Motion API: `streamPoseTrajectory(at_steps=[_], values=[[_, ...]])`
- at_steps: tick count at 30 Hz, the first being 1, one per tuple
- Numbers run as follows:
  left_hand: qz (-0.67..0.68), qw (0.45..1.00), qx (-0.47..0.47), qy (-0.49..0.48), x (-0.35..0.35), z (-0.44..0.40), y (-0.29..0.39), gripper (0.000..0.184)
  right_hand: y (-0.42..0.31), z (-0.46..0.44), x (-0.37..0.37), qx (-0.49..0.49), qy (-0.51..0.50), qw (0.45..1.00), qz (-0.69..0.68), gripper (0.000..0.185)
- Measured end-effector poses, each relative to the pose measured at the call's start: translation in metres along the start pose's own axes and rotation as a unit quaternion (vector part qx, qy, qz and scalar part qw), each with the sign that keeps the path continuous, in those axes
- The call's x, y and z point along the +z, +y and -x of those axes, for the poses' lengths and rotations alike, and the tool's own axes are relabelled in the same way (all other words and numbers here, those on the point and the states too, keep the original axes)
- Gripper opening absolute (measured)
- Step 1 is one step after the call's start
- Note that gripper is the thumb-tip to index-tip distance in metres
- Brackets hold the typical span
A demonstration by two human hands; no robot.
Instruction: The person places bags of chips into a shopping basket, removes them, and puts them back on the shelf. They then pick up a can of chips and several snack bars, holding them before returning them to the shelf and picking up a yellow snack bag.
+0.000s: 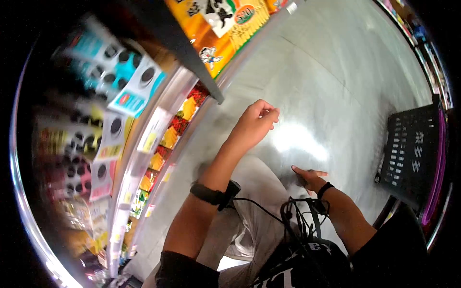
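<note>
Well, in the head view your left hand (257, 122) is raised over the pale floor (317, 77), just out from the front edge of the shelf (153, 127); its fingers are loosely curled and released. Your right hand (312, 180) is lower, in front of your leg (257, 180), its thumb and fingers loosely extended, released too.

Nearest your left hand are the red packs (176, 126), some with yellow fronts, lined up along the low front edge of the shelf and apart from your fingers. Toward the shelf's far end, a big orange bag (201, 36) marked "520" lies beside a dark panel (189, 53). Above the price strip (141, 149) you have blue packs (137, 86) showing dark round pieces, with pink packs (98, 180) nearer the shelf's other end; these are blurred.

On your right, well apart from your right hand, a black basket (403, 168) has a purple strip (436, 168) along one edge and a small wheel (378, 178) at a lower corner.

A band (209, 195) circles your left wrist, and a cable (261, 205) runs from it to the bundle of cords (300, 216) by your right wrist.
</note>
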State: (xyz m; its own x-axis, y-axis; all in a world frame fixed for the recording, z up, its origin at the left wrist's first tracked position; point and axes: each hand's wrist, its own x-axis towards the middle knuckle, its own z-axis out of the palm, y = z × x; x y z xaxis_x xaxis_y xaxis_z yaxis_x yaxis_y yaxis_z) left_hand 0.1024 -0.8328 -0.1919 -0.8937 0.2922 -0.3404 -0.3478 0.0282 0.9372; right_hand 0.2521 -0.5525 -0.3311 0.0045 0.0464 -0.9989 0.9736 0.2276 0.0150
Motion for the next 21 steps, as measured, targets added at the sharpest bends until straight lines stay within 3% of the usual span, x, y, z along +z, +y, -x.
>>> streamPoseTrajectory(at_steps=[2,3,4,6,7,10,11,12,14,15,18,20,21], values=[[0.018,1.000,0.016,0.014,0.000,0.019,0.005,0.032,0.005,-0.010,0.001,0.007,0.036,0.999,-0.016,0.101],[0.028,1.000,0.010,-0.002,0.000,0.031,0.006,0.031,0.006,0.018,0.000,-0.058,-0.039,0.996,0.057,0.117],[0.036,0.999,0.003,-0.015,-0.001,0.044,0.007,0.031,0.009,0.007,-0.004,-0.068,-0.038,0.994,0.071,0.117],[0.006,1.000,0.007,-0.004,0.000,0.068,0.011,0.030,0.012,-0.014,-0.009,-0.028,-0.048,0.959,0.279,0.123],[-0.024,1.000,0.002,-0.007,0.002,0.081,0.013,0.028,0.015,-0.012,-0.007,-0.007,0.014,0.984,0.175,0.120],[-0.025,0.998,0.055,0.008,0.006,0.125,0.018,0.027,0.017,-0.012,0.001,0.010,0.029,0.987,0.160,0.115],[-0.021,0.998,0.062,0.023,0.012,0.145,0.015,0.027,0.020,-0.008,-0.003,-0.023,-0.022,0.989,0.144,0.092],[0.020,0.996,0.087,0.025,0.017,0.165,0.013,0.028,0.029,-0.004,-0.009,-0.032,-0.019,0.986,0.161,0.092],[0.039,0.988,0.146,0.039,0.021,0.206,0.025,0.028,0.035,0.002,-0.020,-0.244,-0.168,0.903,0.311,0.115],[-0.006,0.989,0.142,0.043,0.025,0.228,0.029,0.028,0.037,0.005,-0.024,-0.289,-0.181,0.866,0.366,0.112],[-0.032,0.985,0.145,0.082,0.045,0.278,0.005,0.028,0.046,0.008,-0.030,-0.266,-0.090,0.829,0.483,0.105],[0.078,0.967,0.165,0.175,0.057,0.315,0.003,0.028,0.046,0.018,-0.030,-0.271,-0.056,0.794,0.541,0.101],[0.072,0.974,0.120,0.180,0.063,0.334,0.011,0.028,0.047,0.023,-0.034,-0.280,-0.046,0.773,0.567,0.099]])
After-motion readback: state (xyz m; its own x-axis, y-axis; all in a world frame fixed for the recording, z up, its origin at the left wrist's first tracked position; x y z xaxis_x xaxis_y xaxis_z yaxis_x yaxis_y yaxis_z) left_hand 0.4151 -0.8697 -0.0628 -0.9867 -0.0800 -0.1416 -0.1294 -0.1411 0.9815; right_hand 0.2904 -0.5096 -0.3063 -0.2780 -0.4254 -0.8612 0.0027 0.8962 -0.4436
